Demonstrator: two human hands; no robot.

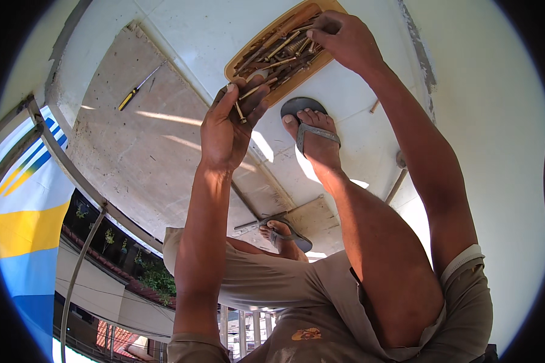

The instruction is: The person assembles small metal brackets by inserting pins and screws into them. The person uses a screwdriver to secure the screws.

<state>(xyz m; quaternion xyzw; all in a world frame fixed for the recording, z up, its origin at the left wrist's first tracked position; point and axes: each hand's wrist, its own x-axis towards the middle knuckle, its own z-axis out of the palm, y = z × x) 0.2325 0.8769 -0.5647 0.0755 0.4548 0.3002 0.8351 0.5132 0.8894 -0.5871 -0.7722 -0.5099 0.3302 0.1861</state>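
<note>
Both hands work near the upper middle of the view. Fingers half curled, the left hand holds a few long, thin brass-coloured metal screws across its fingers, with the thumb bent in toward them. Just to its right sits a rectangular orange-tan plastic tray, heaped with more long metal screws and bolts, some brassy, some dark. Over the tray's right side hangs the right hand, thumb and forefinger drawn close together at the screw heads — whether they pinch one, I cannot tell.

The tray rests on a white tiled floor, near a foot in a dark flip-flop with a grey strap. Well to the left, a screwdriver with a yellow-and-black handle lies on a flat grey-brown panel — streaked with sunlight lower down.
</note>
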